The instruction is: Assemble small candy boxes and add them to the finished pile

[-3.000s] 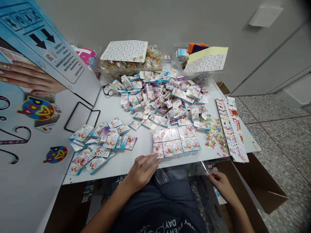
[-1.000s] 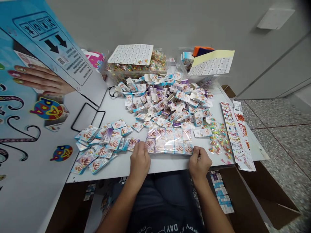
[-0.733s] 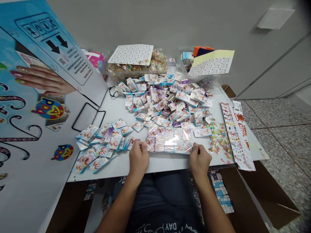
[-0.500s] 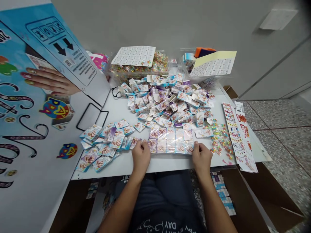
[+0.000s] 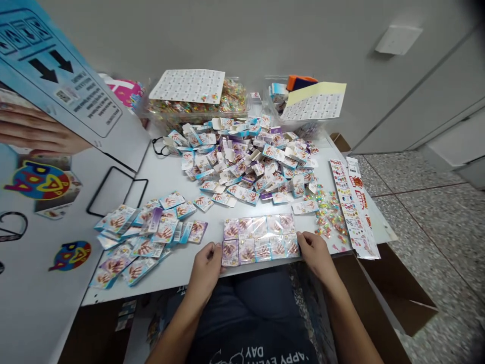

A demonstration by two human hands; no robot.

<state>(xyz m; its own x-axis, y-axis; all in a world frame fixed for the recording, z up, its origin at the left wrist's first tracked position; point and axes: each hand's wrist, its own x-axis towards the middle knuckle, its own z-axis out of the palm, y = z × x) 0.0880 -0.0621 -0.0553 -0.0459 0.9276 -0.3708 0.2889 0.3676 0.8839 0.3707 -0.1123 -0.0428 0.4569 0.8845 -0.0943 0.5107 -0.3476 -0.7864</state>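
A clear-wrapped pack of small boxes (image 5: 260, 238), laid in two rows, rests at the table's front edge between my hands. My left hand (image 5: 207, 265) pinches its left end, thumb and fingers closed at the lower corner. At the opposite end, my right hand (image 5: 315, 253) grips the pack's right side with curled fingers. Loose small boxes (image 5: 146, 237) printed with hands lie in a pile to the left. A bigger heap of such boxes (image 5: 246, 162), many with flaps open, spreads behind the pack.
Two clear plastic bins (image 5: 166, 116) stand at the back, with printed sheets on top. Small colourful packets (image 5: 329, 215) and sticker strips (image 5: 350, 207) lie on the right. A large printed carton (image 5: 76, 167) rises at the left. An open brown box (image 5: 397, 288) sits below the table.
Both hands have drawn the wrapped pack toward the table's front edge, away from the heap. The camera view has shifted, so the surroundings appear further left.
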